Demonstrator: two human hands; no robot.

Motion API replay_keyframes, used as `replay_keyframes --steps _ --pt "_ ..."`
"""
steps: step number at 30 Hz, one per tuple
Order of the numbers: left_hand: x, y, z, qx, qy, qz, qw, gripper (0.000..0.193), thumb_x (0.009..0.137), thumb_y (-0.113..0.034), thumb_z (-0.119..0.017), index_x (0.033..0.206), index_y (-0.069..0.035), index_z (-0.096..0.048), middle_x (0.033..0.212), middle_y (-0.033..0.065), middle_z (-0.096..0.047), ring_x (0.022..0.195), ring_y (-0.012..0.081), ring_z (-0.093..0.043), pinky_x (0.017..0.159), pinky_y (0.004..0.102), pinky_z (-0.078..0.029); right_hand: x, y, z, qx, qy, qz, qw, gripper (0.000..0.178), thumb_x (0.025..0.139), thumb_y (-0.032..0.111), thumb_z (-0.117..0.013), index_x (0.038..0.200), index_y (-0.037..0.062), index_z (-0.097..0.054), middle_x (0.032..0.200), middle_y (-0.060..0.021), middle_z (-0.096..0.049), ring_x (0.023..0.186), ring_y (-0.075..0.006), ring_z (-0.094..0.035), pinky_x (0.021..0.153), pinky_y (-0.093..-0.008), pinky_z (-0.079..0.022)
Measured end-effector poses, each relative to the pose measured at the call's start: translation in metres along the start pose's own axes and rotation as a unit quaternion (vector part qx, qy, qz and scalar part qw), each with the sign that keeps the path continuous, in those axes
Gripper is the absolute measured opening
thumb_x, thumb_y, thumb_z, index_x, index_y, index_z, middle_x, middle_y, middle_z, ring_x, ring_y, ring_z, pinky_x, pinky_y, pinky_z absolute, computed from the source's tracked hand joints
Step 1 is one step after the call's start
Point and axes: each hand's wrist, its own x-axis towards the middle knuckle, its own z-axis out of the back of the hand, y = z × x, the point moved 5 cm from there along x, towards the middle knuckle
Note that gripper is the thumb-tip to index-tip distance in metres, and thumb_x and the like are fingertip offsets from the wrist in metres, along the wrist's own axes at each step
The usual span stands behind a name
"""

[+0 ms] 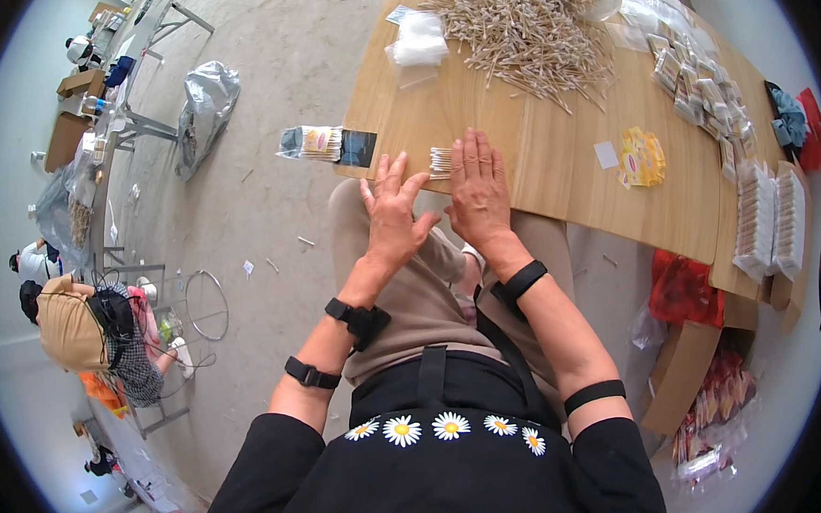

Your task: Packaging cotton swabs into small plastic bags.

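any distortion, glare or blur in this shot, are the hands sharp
Head view: fisheye distortion tips the person in tan sideways; head view: shiny highlights on the grey plastic bag; head view: left hand and right hand look fairly sharp.

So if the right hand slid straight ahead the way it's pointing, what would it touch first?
Probably the heap of loose cotton swabs farther along the wooden table: the right hand points toward the heap's near edge. Its height is hard to judge.

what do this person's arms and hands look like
The left hand and right hand are gloveless. Each arm has two black bands, one by the wrist, one higher; the left wrist band is bulkier. The sleeves are short and black.
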Motion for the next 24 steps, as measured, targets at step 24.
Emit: replay_keyframes --steps 24 --pt "0.016 -0.009 0.0 0.0 -0.016 -0.023 1.0 0.07 0.066 -0.027 -0.087 0.129 -0.01 -0.062 0.154 0.0208 -0.038 0.15 0.039 -0.021 0.115 0.0714 -0.008 0.0 0.002 0.001 0.003 0.004 -0.012 1.0 0.084 0.077 0.017 -0.07 0.149 -0.0039 -0.033 0.158 -0.0223 -0.028 0.151 -0.0361 -0.021 0.124 -0.0462 -0.017"
